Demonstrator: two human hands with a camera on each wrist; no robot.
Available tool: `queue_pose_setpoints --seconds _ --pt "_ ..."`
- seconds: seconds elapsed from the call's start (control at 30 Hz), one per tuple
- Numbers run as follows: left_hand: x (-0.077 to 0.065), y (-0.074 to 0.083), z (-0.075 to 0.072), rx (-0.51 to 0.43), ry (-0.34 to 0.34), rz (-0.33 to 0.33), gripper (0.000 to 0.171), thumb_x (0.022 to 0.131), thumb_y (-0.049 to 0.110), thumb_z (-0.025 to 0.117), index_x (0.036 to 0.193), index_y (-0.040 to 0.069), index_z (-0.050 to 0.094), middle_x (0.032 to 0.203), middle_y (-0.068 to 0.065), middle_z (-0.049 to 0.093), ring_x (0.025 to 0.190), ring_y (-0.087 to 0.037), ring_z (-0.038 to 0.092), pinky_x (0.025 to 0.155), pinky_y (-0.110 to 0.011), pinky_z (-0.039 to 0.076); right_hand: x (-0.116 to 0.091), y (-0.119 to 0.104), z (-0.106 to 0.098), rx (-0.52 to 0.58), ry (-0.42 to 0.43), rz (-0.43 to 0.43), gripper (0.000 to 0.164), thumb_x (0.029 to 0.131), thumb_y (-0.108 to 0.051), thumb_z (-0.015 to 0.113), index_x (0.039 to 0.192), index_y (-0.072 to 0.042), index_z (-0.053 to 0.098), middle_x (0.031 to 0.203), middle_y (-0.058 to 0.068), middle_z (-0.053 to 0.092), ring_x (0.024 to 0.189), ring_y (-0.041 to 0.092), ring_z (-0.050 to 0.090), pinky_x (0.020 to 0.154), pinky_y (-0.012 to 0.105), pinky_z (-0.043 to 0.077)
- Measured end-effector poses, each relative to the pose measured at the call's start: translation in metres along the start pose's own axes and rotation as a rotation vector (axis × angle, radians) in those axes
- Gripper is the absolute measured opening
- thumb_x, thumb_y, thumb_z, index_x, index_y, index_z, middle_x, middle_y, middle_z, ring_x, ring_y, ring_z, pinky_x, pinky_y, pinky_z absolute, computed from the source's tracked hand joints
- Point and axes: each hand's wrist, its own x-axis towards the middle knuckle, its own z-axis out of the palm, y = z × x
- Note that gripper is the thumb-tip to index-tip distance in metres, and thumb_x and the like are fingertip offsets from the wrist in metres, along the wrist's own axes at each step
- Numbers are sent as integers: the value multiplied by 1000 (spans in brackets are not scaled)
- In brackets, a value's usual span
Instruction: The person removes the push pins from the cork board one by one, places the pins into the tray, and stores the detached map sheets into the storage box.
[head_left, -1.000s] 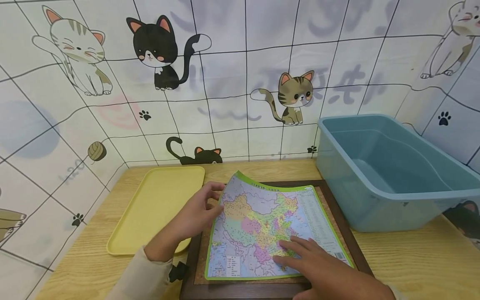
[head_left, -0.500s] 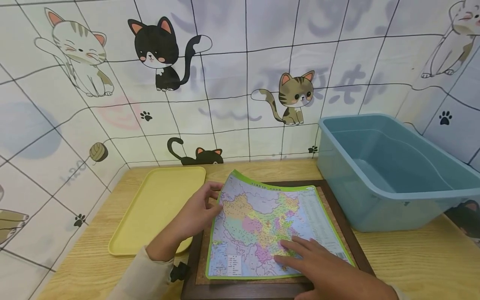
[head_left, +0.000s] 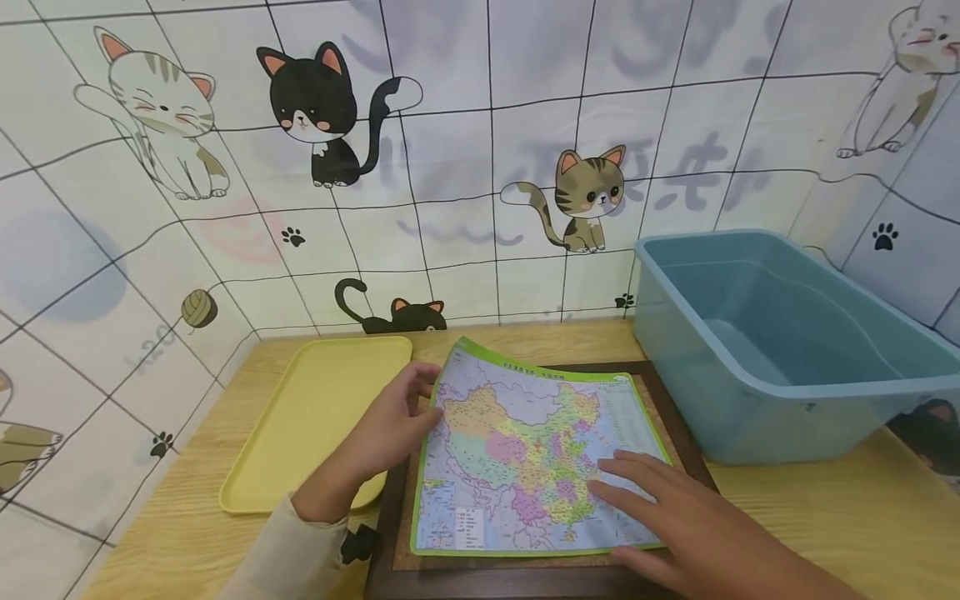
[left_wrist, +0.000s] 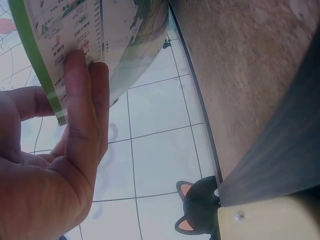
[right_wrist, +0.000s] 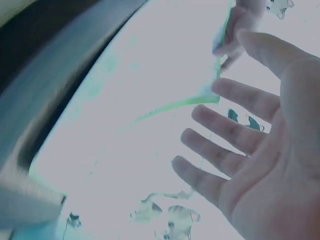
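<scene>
A colourful map sheet with a green border (head_left: 502, 500) lies over a cork board with a dark brown frame (head_left: 480, 581). Its far left corner curls up off the board. At the sheet's left edge, my left hand (head_left: 392, 427) pinches it between thumb and fingers. The left wrist view shows the fingers (left_wrist: 82, 110) on the sheet's printed underside, above the cork (left_wrist: 245, 70). Over the map's lower right part is my right hand (head_left: 678, 517), fingers spread and holding nothing. Those spread fingers (right_wrist: 225, 125) also show in the right wrist view, where the map (right_wrist: 165, 60) is washed out.
A yellow tray (head_left: 315, 417) lies on the wooden table (head_left: 161, 533) to the left, partly behind my left arm. At the right stands a deep light-blue bin (head_left: 738, 425). A wall covering with cartoon cats (head_left: 592, 200) closes off the back and sides.
My right hand has moved to the right across the map. The sheet's raised far left corner has shifted slightly left, while my left hand keeps its pinch on the edge.
</scene>
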Motion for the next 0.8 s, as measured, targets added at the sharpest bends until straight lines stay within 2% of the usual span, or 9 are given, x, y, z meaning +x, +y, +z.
queue_pose_setpoints --seconds 0.07,0.13,0.23,0.3,0.43,0.53,0.63,0.7,0.8 --pt "0 -1 0 3 0 -2 48 95 0 59 140 8 43 120 -19 56 86 -23 67 67 -31 56 -5 3 -7 -29 50 7 66 84 -51 76 142 -28 54 141 -5 54 123 16 55 81 32 58" --pt "0 -1 0 1 -4 -2 48 96 0 59 140 9 43 121 -18 56 86 -23 67 67 -31 56 -8 4 -15 -37 112 16 59 87 -52 73 139 -28 58 137 -6 56 119 12 55 81 23 55" --pt "0 -1 0 2 -10 0 48 96 1 59 140 9 42 121 -19 56 86 -22 67 67 -31 56 -13 5 -27 -35 241 36 46 96 -53 60 131 -25 65 130 -6 60 116 6 53 82 13 48" --pt "0 0 -1 3 -9 1 48 96 1 59 140 8 42 121 -19 56 86 -22 67 66 -31 56 -17 5 -34 -21 320 63 47 102 -54 45 125 -20 69 125 -4 62 117 4 51 92 7 41" --pt "1 0 -2 8 -4 1 48 96 2 59 141 8 42 121 -19 56 86 -22 66 65 -30 55 -25 12 -42 -21 461 125 56 105 -53 38 116 -10 72 120 9 63 126 4 45 109 5 26" --pt "1 -1 -2 12 -4 4 48 96 2 59 140 9 42 121 -19 56 84 -21 66 64 -30 55 -31 21 -45 -41 510 196 62 104 -56 38 118 -4 69 123 19 59 128 15 44 115 8 18" --pt "1 -1 -2 13 -8 3 47 96 2 59 140 9 42 120 -18 55 83 -21 65 61 -31 55 -37 30 -47 -75 502 288 69 103 -59 35 121 0 67 126 24 55 121 33 45 118 14 13" --pt "0 -1 -2 12 -11 2 47 97 2 59 140 9 42 120 -18 55 83 -22 65 60 -33 55 -40 37 -48 -81 523 321 71 103 -58 36 121 3 66 126 28 54 112 44 45 119 23 18" --pt "0 0 -1 18 -10 -3 48 96 2 60 140 10 42 119 -18 55 82 -22 64 59 -37 55 -45 47 -49 -105 550 357 73 103 -57 35 120 7 64 127 34 51 111 50 44 119 41 24"
